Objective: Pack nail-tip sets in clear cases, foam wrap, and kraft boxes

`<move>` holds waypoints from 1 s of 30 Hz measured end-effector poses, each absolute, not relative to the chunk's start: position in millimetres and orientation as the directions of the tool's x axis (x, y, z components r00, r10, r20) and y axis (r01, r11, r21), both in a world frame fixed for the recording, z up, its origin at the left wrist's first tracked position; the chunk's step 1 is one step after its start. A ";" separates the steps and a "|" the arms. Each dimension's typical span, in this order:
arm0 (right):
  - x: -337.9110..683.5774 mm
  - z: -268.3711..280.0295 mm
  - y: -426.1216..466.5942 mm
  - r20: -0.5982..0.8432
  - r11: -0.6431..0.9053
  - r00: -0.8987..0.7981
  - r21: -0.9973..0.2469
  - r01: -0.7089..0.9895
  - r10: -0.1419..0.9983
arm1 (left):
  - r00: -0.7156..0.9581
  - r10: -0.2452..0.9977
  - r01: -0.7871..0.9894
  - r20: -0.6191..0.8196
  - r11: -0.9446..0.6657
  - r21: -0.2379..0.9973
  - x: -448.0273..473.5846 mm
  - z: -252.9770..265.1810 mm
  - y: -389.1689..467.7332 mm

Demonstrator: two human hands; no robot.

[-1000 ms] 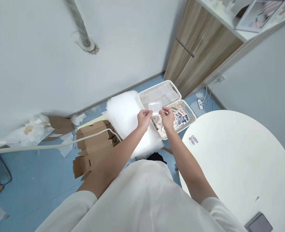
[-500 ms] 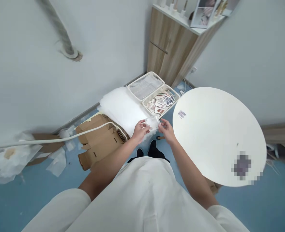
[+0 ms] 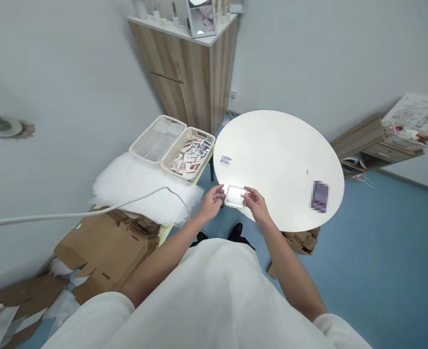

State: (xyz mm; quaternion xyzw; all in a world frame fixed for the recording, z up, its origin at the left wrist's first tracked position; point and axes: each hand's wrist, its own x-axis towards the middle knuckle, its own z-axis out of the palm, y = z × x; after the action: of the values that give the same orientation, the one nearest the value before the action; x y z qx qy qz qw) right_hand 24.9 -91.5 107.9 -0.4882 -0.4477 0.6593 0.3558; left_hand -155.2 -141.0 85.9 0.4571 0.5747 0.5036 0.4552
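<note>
A small clear plastic case (image 3: 235, 196) with rounded corners is held in front of me, over the near left edge of the white round table (image 3: 279, 160). My right hand (image 3: 258, 206) pinches its right side between thumb and fingers. Just off the case's left side is my left hand (image 3: 211, 203), its fingers apart and holding nothing that I can see. On the table, beyond the case, lies a small printed sticker or card (image 3: 226, 160). Whether anything is inside the case cannot be made out.
Two white baskets (image 3: 135, 149) stand on the left, one with clear items, the other with printed cards (image 3: 190, 157). White sheets (image 3: 115, 182), flattened cardboard (image 3: 108, 242) and a pale hose (image 3: 90, 213) lie nearer. A blurred purple item (image 3: 320, 197) rests on the table.
My view has turned right, towards the table. The case has come from beside the white sheets to the table's edge. My left hand has let go of it; my right still holds it.
</note>
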 end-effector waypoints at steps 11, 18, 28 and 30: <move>136.3 101.6 -59.1 -0.446 -0.464 -0.275 -0.886 0.003 0.851 | 0.241 0.929 0.541 0.281 -0.369 0.756 -60.8 97.4 -86.9; 174.8 92.8 -50.5 -0.408 -0.424 -0.270 -0.906 0.000 0.872 | 0.123 0.991 0.351 -0.048 0.002 0.936 -16.6 96.3 -61.2; 190.7 85.9 -41.4 -0.409 -0.425 -0.162 -0.902 -0.080 0.898 | -0.032 0.952 0.006 -0.305 0.305 0.952 5.6 79.0 -50.4; 191.4 82.6 -39.7 -0.411 -0.427 -0.154 -0.900 -0.091 0.899 | -0.038 0.942 -0.026 -0.335 0.334 0.942 5.0 77.8 -49.8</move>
State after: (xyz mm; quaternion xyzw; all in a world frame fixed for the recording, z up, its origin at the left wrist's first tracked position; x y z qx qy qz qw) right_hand 191.4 -39.7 82.6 -0.5305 -0.3805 0.6573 0.3766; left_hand 5.0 -49.8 77.8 0.3924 0.5832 0.4232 0.5718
